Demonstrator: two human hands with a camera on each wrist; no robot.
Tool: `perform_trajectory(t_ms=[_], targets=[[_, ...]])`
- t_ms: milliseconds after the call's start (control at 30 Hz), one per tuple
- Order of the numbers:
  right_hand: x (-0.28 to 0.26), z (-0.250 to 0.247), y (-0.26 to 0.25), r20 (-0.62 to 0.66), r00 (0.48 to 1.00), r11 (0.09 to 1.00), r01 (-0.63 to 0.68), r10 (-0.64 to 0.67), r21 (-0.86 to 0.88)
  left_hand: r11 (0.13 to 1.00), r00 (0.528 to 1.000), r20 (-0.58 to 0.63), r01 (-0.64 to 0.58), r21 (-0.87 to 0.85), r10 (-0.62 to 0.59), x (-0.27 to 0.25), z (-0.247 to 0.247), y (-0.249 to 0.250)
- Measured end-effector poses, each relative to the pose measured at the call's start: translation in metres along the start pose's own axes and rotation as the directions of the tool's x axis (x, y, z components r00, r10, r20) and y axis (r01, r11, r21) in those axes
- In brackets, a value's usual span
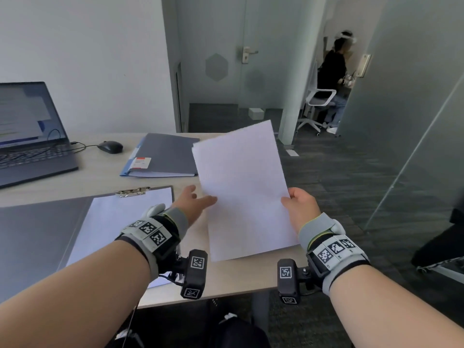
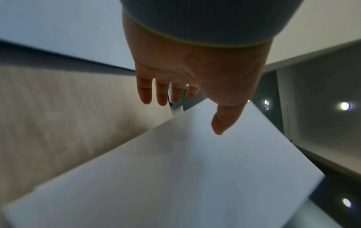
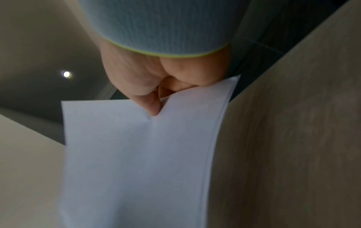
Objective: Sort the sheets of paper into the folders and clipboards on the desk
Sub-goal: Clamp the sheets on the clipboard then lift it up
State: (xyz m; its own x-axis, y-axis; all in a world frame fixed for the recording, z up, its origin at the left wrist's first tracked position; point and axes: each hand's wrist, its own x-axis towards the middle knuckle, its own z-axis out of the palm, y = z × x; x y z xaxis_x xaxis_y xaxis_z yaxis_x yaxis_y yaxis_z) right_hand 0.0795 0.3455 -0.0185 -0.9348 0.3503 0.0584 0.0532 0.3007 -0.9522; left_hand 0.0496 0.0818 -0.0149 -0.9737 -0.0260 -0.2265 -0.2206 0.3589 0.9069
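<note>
Sheets (image 1: 241, 187) of white paper are held above the right end of the tabletop (image 1: 100, 182), tilted, with several edges visible in the right wrist view. Right hand (image 1: 300, 205) pinches their right edge, thumb on top and fingers curled beneath. Left hand (image 1: 194, 203) is released, fingers straight and spread; its thumb lies at the left edge of the sheets, though actual contact cannot be confirmed. Open clipboard (image 1: 75, 222) lies flat on the near left of the tabletop, one sheet under its metal clip (image 1: 132, 191). Closed blue folder (image 1: 163, 156) lies beyond it, near the far edge. Laptop (image 1: 30, 136) and mouse (image 1: 110, 146) stand at the far left.
</note>
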Motion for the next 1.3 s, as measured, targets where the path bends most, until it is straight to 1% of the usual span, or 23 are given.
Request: perform_trajectory(t_ms=[33, 100, 167, 200, 267, 367, 433, 467, 567, 667, 767, 867, 933, 1067, 1133, 1233, 1300], targets=[[-0.003, 0.006, -0.005, 0.023, 1.0, 0.996, -0.001, -0.002, 0.091, 0.996, 1.0, -0.009, -0.011, -0.093, 0.01, -0.002, -0.01, 0.002], [-0.01, 0.015, -0.014, 0.06, 0.998, 0.977, 0.002, -0.015, 0.212, 0.959, 0.999, 0.029, -0.031, -0.281, 0.041, -0.01, -0.025, 0.012], [-0.014, 0.032, -0.025, 0.113, 0.993, 0.947, -0.006, -0.032, 0.321, 0.911, 0.995, 0.043, -0.064, -0.406, 0.09, -0.018, -0.041, 0.019], [-0.015, 0.039, -0.03, 0.13, 0.991, 0.931, -0.011, -0.039, 0.366, 0.888, 0.993, 0.025, -0.093, -0.449, 0.117, -0.021, -0.047, 0.024], [-0.016, 0.051, -0.04, 0.16, 0.986, 0.895, -0.032, -0.043, 0.444, 0.86, 0.983, -0.035, -0.176, -0.478, 0.182, -0.023, -0.058, 0.03], [-0.016, 0.07, -0.059, 0.252, 0.966, 0.868, -0.074, -0.061, 0.492, 0.858, 0.954, -0.138, -0.298, -0.418, 0.264, -0.025, -0.086, 0.032], [-0.02, 0.083, -0.073, 0.313, 0.947, 0.866, -0.091, -0.078, 0.493, 0.86, 0.938, -0.188, -0.342, -0.38, 0.291, -0.026, -0.105, 0.029], [-0.021, 0.09, -0.077, 0.323, 0.943, 0.866, -0.093, -0.082, 0.491, 0.864, 0.935, -0.195, -0.35, -0.362, 0.297, -0.027, -0.111, 0.026], [-0.03, 0.105, -0.079, 0.332, 0.941, 0.865, -0.115, -0.062, 0.489, 0.892, 0.945, -0.163, -0.322, -0.317, 0.283, -0.03, -0.122, 0.009], [-0.039, 0.115, -0.072, 0.348, 0.935, 0.886, -0.105, -0.067, 0.452, 0.918, 0.958, -0.138, -0.279, -0.28, 0.249, -0.033, -0.123, -0.015], [-0.045, 0.118, -0.071, 0.327, 0.941, 0.925, -0.042, -0.091, 0.379, 0.932, 0.957, -0.142, -0.28, -0.23, 0.253, -0.036, -0.121, -0.027], [-0.046, 0.122, -0.082, 0.301, 0.943, 0.95, 0.046, -0.144, 0.309, 0.922, 0.944, -0.159, -0.319, -0.218, 0.289, -0.036, -0.128, -0.025], [-0.045, 0.122, -0.091, 0.329, 0.929, 0.952, 0.07, -0.171, 0.297, 0.917, 0.938, -0.186, -0.329, -0.227, 0.291, -0.035, -0.132, -0.021], [-0.048, 0.137, -0.108, 0.381, 0.902, 0.961, 0.111, -0.204, 0.251, 0.924, 0.95, -0.245, -0.259, -0.281, 0.192, -0.029, -0.153, -0.022], [-0.049, 0.153, -0.108, 0.399, 0.9, 0.97, 0.088, -0.176, 0.228, 0.935, 0.964, -0.225, -0.207, -0.287, 0.144, -0.028, -0.167, -0.028], [-0.055, 0.185, -0.108, 0.465, 0.874, 0.982, 0.063, -0.14, 0.177, 0.961, 0.976, -0.205, -0.129, -0.246, 0.078, -0.032, -0.193, -0.046], [-0.059, 0.2, -0.105, 0.487, 0.867, 0.988, 0.036, -0.106, 0.15, 0.984, 0.974, -0.222, -0.085, -0.158, 0.049, -0.034, -0.213, -0.061]])
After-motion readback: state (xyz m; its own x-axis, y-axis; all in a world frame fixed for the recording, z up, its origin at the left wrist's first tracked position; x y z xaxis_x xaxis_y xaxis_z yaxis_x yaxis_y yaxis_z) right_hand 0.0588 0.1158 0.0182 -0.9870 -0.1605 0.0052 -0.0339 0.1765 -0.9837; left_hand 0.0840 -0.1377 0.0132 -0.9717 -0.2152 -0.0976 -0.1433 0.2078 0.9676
